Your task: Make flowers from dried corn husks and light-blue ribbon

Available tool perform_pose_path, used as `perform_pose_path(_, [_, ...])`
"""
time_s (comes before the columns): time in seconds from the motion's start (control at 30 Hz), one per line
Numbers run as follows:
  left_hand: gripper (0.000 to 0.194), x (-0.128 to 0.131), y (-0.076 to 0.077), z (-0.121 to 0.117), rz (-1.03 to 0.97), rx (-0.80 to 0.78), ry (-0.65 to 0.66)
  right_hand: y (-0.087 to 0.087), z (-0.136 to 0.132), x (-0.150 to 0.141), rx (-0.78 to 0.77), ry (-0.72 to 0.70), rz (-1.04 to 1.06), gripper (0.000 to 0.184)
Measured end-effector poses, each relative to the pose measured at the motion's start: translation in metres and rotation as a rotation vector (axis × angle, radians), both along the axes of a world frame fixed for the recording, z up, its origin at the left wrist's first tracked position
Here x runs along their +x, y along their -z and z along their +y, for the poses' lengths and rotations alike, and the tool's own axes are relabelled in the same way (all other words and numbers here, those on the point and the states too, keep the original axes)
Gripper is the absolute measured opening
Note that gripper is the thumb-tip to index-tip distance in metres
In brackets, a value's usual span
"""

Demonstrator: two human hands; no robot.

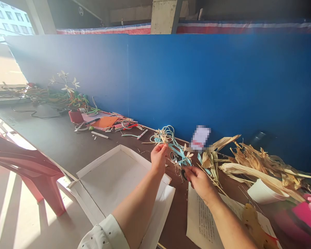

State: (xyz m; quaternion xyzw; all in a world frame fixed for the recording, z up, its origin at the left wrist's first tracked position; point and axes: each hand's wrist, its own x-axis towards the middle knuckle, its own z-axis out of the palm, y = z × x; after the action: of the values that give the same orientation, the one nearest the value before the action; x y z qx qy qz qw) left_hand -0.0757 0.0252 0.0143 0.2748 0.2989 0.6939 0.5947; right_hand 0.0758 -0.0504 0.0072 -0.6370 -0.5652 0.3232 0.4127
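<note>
The person's left hand (159,157) pinches the base of a pale flower (162,136) between thumb and fingertips, above the table just past the corner of the white box lid (120,149). Its thin, splayed petals look papery, like the dried husks (264,160) heaped to the right. It should weigh almost nothing and be stiff but brittle, so petals could split or snap under a squeeze. The gathered base, where the fingertips sit, seems the sound place to grip, lightly, leaving the petals free.

The right hand (200,183) is closed around a dark-handled tool (184,175), probably scissors, though fingers and clutter hide too much to be sure. That should be rigid and heavier, best held by its handle. Light-blue cord (169,130) lies coiled just behind the flower; it looks soft and liable to snag on petals.
</note>
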Motion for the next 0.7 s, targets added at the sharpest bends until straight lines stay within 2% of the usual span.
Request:
perform_pose_path(0.33, [0.035,0.001,0.0,-0.001,0.015,0.004,0.041,0.006,0.003,-0.012,0.014,0.028,-0.018,0.031])
perform_pose_path(0.57, [0.036,0.0,0.0,-0.002,0.042,-0.023,0.054,-0.018,0.003,-0.005,0.12,0.115,-0.049,0.034])
perform_pose_path(0.7, [0.035,0.0,0.002,0.001,0.038,-0.03,0.004,-0.035,0.003,-0.009,0.04,0.13,-0.173,0.027])
